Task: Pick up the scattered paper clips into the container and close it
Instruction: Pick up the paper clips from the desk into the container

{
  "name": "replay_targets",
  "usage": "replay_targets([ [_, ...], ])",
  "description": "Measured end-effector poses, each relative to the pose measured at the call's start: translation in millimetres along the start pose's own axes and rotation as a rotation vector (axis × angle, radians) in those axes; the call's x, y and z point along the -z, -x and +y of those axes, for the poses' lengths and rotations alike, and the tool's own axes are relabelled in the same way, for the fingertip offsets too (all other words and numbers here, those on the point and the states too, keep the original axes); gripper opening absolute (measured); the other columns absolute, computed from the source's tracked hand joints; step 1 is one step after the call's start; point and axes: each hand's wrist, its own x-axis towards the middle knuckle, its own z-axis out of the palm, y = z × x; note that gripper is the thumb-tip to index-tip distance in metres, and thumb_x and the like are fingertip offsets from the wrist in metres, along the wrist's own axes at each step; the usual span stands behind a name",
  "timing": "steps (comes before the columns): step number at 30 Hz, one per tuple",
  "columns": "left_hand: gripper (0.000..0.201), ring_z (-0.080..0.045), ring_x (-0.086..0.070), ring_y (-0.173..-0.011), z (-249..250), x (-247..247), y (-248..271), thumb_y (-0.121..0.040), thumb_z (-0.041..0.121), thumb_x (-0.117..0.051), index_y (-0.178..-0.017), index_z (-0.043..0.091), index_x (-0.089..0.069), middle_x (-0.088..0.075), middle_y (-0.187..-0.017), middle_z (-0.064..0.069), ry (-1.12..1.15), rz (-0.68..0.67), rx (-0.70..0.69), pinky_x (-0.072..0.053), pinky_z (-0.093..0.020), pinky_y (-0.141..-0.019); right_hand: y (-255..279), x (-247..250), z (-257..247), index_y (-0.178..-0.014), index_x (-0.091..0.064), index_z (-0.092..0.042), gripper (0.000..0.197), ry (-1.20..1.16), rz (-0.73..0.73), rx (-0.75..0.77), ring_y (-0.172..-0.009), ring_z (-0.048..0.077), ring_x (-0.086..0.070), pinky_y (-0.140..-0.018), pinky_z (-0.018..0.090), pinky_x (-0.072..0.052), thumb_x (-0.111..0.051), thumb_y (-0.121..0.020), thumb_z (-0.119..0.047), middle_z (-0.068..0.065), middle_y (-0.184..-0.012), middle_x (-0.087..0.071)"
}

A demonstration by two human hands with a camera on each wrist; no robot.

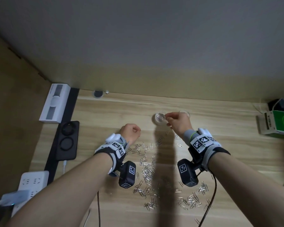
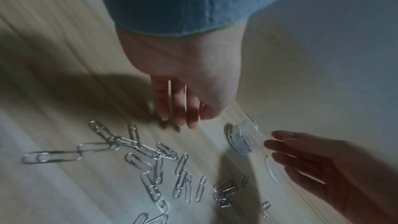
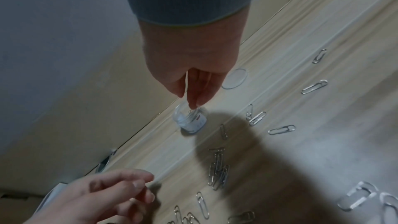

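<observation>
Dozens of paper clips [image 1: 147, 171]: lying scattered on the counter [image 1: 220, 128], awaiting collection.
Right hand [image 1: 179, 122]: I'm pinching clips, lowering them into the open clear container [image 3: 190, 119].
Left hand [image 1: 131, 134]: fingers [image 2: 178, 106] hanging relaxed, holding nothing.
Lid [image 3: 234, 78]: lying beside the container, kept for closing.

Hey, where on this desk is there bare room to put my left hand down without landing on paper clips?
Bare wood lies left of the container, between the left hand and the grommet at the wall. Another free patch runs from the right hand toward the green box. The near middle is crowded with paper clips.
</observation>
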Motion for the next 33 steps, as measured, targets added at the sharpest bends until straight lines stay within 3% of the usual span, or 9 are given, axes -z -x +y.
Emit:
replay_targets([
  [3,0.019,-0.011,-0.065,-0.085,-8.6,-0.3,12.5,-0.08,0.019,-0.061,-0.092,0.03,-0.071,-0.069,-0.092,0.011,-0.093,-0.004,-0.06,-0.056,-0.033,-0.079,17.9,8.3,0.7,-0.081,-0.071,-0.024,0.025,-0.044,0.045,0.009,-0.065,0.019,-0.064,-0.065,0.031,-0.051,-0.059,-0.09,-0.004,0.001,-0.08,-0.07],
  [6,0.025,-0.02,-0.057,-0.103,-18.8,-3.1,26.6,-0.081,0.023,-0.064,-0.106,0.025,-0.067,-0.059,-0.109,0.004,-0.311,0.051,-0.179,-0.049,-0.037,-0.089,36.9,18.2,18.4,-0.077,-0.07,-0.025,0.024,-0.036,0.071,-0.026,-0.067,0.02,-0.063,-0.066,0.035,-0.051,-0.06,-0.088,-0.005,0.003,-0.083,-0.07],
  [10,0.057,-0.026,-0.029,-0.127,-33.8,-16.9,65.5,-0.076,0.041,-0.068,-0.128,0.026,-0.05,-0.03,-0.142,-0.005,-0.648,0.049,-0.168,-0.038,-0.047,-0.101,78.1,33.8,63.6,-0.076,-0.07,-0.028,0.005,0.05,0.11,-0.095,-0.088,0.026,-0.069,-0.089,0.043,-0.056,-0.069,-0.074,-0.023,-0.001,-0.089,-0.074],
  [14,0.072,-0.025,-0.032,-0.119,-46.0,-31.9,87.6,-0.074,0.048,-0.068,-0.137,0.029,-0.04,-0.031,-0.135,-0.006,-0.643,0.018,-0.118,-0.037,-0.045,-0.101,104.5,48.7,102.7,-0.078,-0.067,-0.028,0.016,0.097,0.153,-0.151,-0.093,0.023,-0.069,-0.092,0.04,-0.055,-0.082,-0.074,-0.031,-0.002,-0.091,-0.073],
  [17,0.066,-0.023,-0.038,-0.111,-49.9,-52.2,107.8,-0.078,0.042,-0.067,-0.136,0.025,-0.042,-0.037,-0.126,-0.006,-0.605,0.011,-0.193,-0.04,-0.039,-0.097,128.7,58.5,134.9,-0.079,-0.066,-0.027,0.015,0.138,0.197,-0.186,-0.093,0.023,-0.07,-0.092,0.04,-0.055,-0.079,-0.076,-0.032,-0.005,-0.087,-0.071],
  [22,0.061,-0.022,-0.044,-0.108,-43.1,-87.1,131.5,-0.084,0.044,-0.061,-0.137,0.021,-0.041,-0.04,-0.121,-0.006,-0.515,-0.047,-0.325,-0.045,-0.038,-0.094,176.5,75.5,168.8,-0.09,-0.067,-0.021,0.018,0.187,0.28,-0.223,-0.093,0.02,-0.068,-0.086,0.03,-0.05,-0.079,-0.077,-0.025,-0.006,-0.088,-0.071],
  [25,0.059,-0.02,-0.043,-0.105,-34.1,-102.2,141.2,-0.084,0.052,-0.056,-0.133,0.02,-0.044,-0.039,-0.117,-0.003,-0.526,-0.071,-0.363,-0.043,-0.033,-0.089,191.2,79.9,183.4,-0.094,-0.062,-0.024,0.033,0.265,0.304,-0.233,-0.094,0.02,-0.068,-0.086,0.033,-0.051,-0.082,-0.072,-0.036,0.0,-0.1,-0.069],
  [28,0.057,-0.019,-0.042,-0.103,-30.2,-112.1,148.5,-0.077,0.056,-0.063,-0.124,0.027,-0.048,-0.038,-0.114,0.001,-0.534,-0.114,-0.398,-0.039,-0.029,-0.079,206.6,78.4,196.4,-0.11,-0.059,-0.021,0.059,0.38,0.254,-0.248,-0.103,0.026,-0.063,-0.096,0.04,-0.05,-0.086,-0.066,-0.049,0.007,-0.119,-0.052],
  [33,0.065,-0.015,-0.04,-0.102,-31.1,-112.2,151.9,-0.068,0.054,-0.074,-0.124,0.033,-0.048,-0.037,-0.114,0.005,-0.608,-0.248,-0.498,-0.036,-0.026,-0.074,213.3,58.9,189.5,-0.122,-0.052,-0.021,0.082,0.423,0.165,-0.194,-0.109,0.028,-0.059,-0.101,0.041,-0.049,-0.087,-0.057,-0.058,0.007,-0.125,-0.041],
])
